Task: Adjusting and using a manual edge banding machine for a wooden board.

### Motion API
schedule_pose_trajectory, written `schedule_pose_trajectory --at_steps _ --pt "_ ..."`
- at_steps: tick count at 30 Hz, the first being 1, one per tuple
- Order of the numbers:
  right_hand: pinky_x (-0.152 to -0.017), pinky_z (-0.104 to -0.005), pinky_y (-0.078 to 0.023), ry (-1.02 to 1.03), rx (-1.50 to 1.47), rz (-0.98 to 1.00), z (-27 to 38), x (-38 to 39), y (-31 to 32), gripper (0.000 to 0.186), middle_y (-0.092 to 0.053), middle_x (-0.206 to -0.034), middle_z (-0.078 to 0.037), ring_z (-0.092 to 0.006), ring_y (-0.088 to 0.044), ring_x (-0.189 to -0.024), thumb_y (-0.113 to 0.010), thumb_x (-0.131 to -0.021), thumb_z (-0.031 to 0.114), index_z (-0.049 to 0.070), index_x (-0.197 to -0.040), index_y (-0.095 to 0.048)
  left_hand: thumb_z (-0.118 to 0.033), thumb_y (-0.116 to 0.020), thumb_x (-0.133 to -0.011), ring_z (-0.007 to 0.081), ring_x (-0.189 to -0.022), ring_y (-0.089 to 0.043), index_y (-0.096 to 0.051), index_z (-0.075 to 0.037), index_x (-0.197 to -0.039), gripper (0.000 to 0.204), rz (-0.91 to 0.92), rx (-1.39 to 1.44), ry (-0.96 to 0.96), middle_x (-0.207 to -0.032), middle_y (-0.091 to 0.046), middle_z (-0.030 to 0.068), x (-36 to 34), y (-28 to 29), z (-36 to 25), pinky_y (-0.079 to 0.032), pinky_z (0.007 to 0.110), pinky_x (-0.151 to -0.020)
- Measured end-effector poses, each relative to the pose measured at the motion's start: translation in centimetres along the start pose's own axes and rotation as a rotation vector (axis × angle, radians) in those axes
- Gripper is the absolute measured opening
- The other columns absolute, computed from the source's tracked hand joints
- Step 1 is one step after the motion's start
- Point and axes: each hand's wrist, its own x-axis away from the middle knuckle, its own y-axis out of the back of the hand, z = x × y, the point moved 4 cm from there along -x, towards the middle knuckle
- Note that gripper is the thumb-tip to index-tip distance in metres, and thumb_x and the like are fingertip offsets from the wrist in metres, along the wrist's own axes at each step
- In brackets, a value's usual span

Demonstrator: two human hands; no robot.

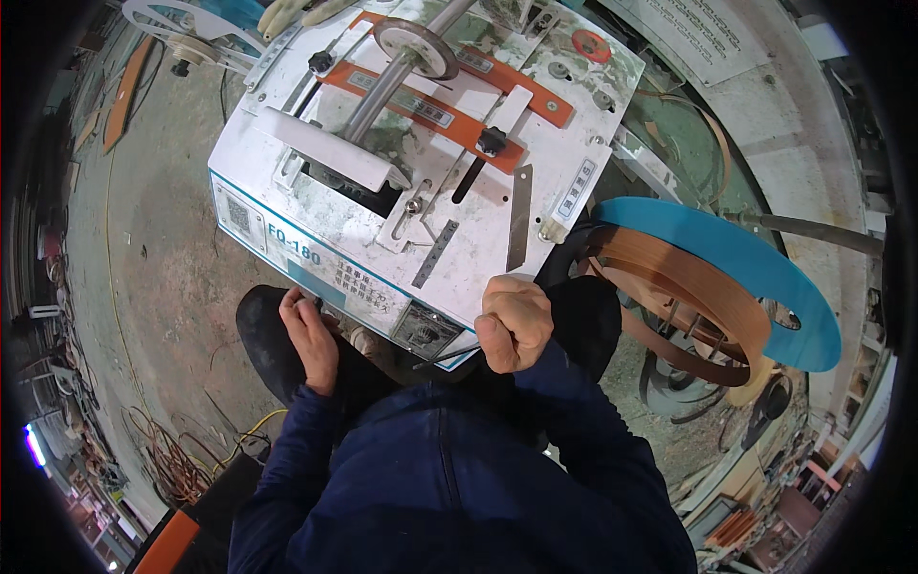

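My right hand [516,323] is closed in a fist over the near right corner of a white bench machine [363,244]. What it grips, if anything, is hidden. Just beyond the knuckles a flat silver metal strip [519,218] lies on the machine top. To its left is a shorter dark strip with holes [435,253]. My left hand [310,337] rests by my left knee, close to the machine's front panel. Its fingers are loosely bent and slightly apart, with nothing visible in them.
Orange bars [421,107] with black knobs, a metal shaft [378,100] and a wheel [417,48] sit on the machine. Right of it stands a blue disc reel [813,316] with coiled brown edging band [736,287]. Tangled cables [177,459] lie on the left floor.
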Motion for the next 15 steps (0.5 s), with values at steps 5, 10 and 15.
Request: schedule_pose_trajectory --at_steps 5,10,15 --pt "-0.043 -0.0332 -0.033 -0.005 -0.006 0.013 -0.2 0.0 0.3 0.026 -0.043 -0.054 -0.008 -0.0226 -0.042 -0.043 -0.057 -0.081 0.004 0.002 -0.061 -0.041 -0.045 -0.040 -0.101 0.0081 -0.040 -0.037 -0.053 -0.005 -0.098 0.043 0.169 0.019 0.179 -0.063 -0.048 0.0015 -1.3 0.6 -0.5 -0.029 0.023 -0.036" --pt "-0.043 -0.0328 -0.033 0.029 -0.018 -0.005 -0.2 0.4 0.2 0.025 -0.043 -0.055 -0.008 -0.0225 -0.042 -0.044 -0.057 -0.081 0.004 0.002 -0.061 -0.042 -0.056 -0.043 -0.096 0.0076 -0.037 -0.028 -0.051 -0.010 -0.095 0.047 0.462 0.508 0.932 -0.062 -0.048 0.0028 -1.2 1.0 0.5 -0.022 0.020 -0.035" --pt "-0.043 -0.0326 -0.033 0.029 0.006 0.004 0.0 0.1 0.0 0.025 -0.043 -0.055 -0.008 -0.0221 -0.043 -0.045 -0.057 -0.081 0.005 0.002 -0.061 -0.042 -0.031 -0.046 -0.101 0.0075 -0.046 -0.046 -0.045 -0.004 -0.106 0.027 -0.028 0.002 -0.157 -0.066 -0.048 0.0006 0.6 -0.1 0.6 -0.039 0.023 -0.040"
